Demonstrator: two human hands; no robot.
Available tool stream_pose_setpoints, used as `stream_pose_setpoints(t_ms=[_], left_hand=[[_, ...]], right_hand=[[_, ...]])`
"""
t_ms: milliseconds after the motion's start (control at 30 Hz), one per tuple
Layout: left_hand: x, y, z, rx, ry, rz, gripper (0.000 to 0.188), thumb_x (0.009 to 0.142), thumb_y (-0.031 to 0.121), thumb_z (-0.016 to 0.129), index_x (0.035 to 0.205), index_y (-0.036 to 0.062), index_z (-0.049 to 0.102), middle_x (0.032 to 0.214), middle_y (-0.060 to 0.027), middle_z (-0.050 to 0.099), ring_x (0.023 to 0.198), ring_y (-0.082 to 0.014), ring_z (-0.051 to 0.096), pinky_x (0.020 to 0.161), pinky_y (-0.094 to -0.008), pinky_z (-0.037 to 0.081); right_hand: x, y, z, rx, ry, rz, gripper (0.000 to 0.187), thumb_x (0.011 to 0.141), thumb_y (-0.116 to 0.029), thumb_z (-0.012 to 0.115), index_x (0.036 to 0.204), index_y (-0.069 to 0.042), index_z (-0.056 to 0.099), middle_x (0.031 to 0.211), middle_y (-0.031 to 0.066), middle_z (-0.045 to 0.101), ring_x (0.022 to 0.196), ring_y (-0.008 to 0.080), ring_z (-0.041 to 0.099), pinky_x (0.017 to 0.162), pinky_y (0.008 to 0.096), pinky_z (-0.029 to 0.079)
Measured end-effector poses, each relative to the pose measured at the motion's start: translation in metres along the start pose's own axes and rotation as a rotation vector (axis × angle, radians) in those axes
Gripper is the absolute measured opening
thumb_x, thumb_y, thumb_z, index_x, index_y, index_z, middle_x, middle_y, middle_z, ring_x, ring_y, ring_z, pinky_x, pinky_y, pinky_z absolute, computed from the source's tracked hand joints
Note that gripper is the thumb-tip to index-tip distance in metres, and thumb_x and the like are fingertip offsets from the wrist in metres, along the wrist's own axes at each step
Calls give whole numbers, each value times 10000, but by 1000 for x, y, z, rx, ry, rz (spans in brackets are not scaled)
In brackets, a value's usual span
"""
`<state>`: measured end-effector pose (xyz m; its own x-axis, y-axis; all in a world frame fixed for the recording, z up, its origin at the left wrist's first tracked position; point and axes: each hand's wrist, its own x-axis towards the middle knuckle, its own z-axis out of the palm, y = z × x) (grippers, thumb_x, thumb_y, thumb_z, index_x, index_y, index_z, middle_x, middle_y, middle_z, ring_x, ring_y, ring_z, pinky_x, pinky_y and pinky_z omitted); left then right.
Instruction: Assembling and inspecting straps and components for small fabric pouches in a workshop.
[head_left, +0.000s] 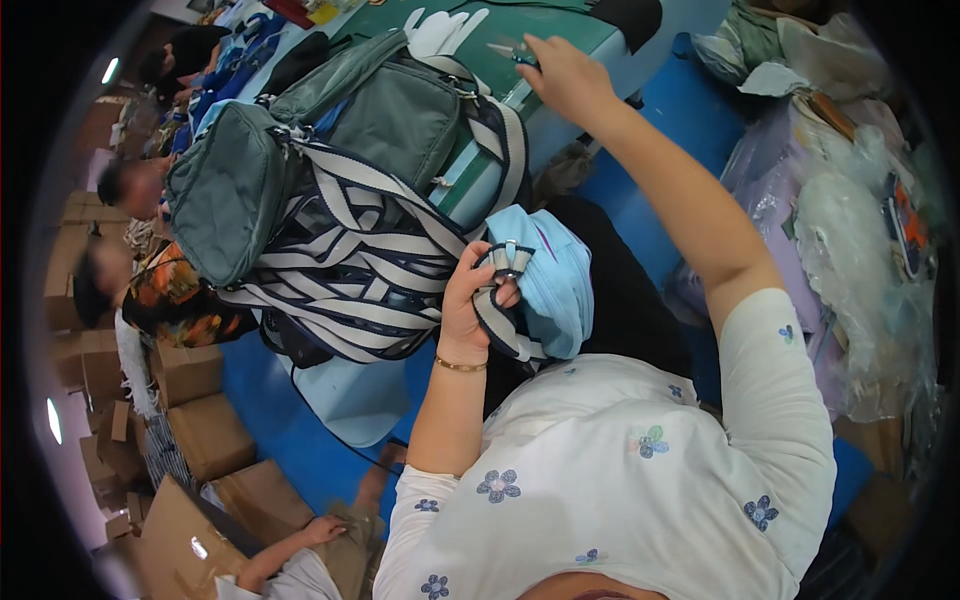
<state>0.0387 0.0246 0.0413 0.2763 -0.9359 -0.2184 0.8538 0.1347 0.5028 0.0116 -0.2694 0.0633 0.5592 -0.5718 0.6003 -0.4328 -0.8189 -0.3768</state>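
My left hand [464,305] is closed around a white-and-navy striped strap [512,261] with a small metal buckle. This strap lies against a light blue fabric bag [562,280] that rests at my lap. Up by the edge of the green tabletop [565,22], my right hand [574,82] grips small thread snips [521,56], their blades pointing left. Left of my hands sit grey-green bags [222,190] on the table, with a thick heap of striped straps [350,285] spilling toward me.
A white glove [440,34] lies behind the bags, and a black piece [630,18] at the far table edge. Clear plastic sacks [850,280] are piled at the right. Cardboard boxes [207,440] and other people line the left; one person's hand [325,529] shows lower left.
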Motion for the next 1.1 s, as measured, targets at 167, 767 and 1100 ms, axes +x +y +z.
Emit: stream_pose_setpoints(t_ms=[167,767,1100], left_hand=[[-11,9,-3,-36,-3,24,225,807,164,487,1013,77,458,733,-80,513,543,-152,486,496,-255,354],[-6,-1,0,158,-41,92,229,889,257,399,1009,67,442,788,-134,567,567,-208,505,506,-281,409],[-22,12,9,43,-101,82,267,866,313,408,980,74,437,717,-83,523,468,-138,443,425,-223,288]], right_hand=[[46,23,39,-182,-130,-41,345,844,-288,569,1145,-121,548,1008,87,586,952,289,585,761,411,499],[-93,-41,-67,620,-103,-186,350,760,-66,635,1101,-78,561,1098,83,542,1023,238,530,899,322,387],[-237,-14,2,1627,-775,819,491,884,-213,581,1319,-47,427,1239,80,515,1131,165,477,992,310,352]])
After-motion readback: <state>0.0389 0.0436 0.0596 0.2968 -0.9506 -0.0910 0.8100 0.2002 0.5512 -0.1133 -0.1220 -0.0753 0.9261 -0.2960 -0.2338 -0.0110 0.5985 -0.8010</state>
